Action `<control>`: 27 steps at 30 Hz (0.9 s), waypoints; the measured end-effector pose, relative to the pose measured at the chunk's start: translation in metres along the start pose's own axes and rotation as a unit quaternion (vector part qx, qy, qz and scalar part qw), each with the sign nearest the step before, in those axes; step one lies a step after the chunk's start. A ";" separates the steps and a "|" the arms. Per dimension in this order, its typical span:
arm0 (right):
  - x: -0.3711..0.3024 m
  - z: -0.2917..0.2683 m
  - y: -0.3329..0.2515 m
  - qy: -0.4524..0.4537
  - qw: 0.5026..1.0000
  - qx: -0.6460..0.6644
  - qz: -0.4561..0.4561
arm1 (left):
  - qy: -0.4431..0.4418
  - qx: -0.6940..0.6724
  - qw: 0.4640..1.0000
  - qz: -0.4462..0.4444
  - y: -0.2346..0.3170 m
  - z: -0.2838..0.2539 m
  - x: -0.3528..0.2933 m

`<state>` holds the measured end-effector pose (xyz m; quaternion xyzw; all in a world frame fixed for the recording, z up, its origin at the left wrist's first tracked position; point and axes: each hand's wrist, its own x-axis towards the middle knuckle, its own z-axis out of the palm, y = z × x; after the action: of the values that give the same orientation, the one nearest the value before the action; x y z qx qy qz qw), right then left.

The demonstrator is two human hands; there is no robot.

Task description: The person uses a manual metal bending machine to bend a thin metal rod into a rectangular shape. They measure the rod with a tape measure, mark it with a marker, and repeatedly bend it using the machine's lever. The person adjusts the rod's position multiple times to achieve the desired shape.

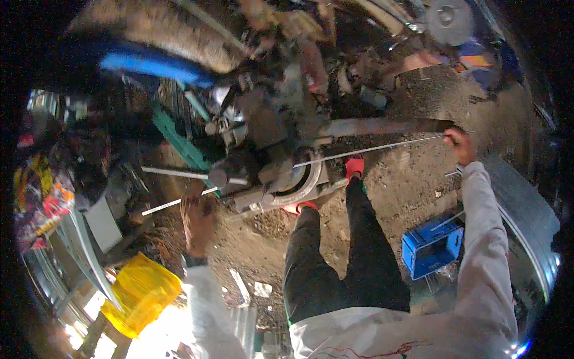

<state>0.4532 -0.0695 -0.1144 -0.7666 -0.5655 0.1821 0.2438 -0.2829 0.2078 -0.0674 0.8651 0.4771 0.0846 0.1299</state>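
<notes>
My right hand (pixel 459 145) is closed around the end of a long thin metal rod (pixel 376 145), out to the right. It is also next to the end of a wide, dark flat bar (pixel 382 126). The rod slants down-left to a heavy metal machine (pixel 263 173) with a round rim in the middle. Left of the machine a thin light rod piece (pixel 161 207) shows on both sides of my left hand (pixel 198 221). That hand lies across it, its fingers smeared by motion, so its grip is unclear. Whether both rod lengths are one piece is hidden by the machine.
My feet in red footwear (pixel 354 167) stand close to the machine. A blue crate (pixel 431 246) sits on the dirt at right, beside corrugated metal sheets (pixel 514 215). At lower left lies a yellow container (pixel 142 294). Scrap and a grey disc (pixel 448 21) lie at the back.
</notes>
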 end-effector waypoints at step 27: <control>0.020 -0.018 -0.013 -0.179 0.980 -0.039 0.077 | 0.124 -0.699 0.592 -0.383 0.005 -0.082 -0.076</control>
<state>0.4593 -0.0505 -0.0922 -0.7717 -0.5460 0.3122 0.0940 -0.3417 0.1523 0.0100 0.2281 0.5701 0.4410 0.6546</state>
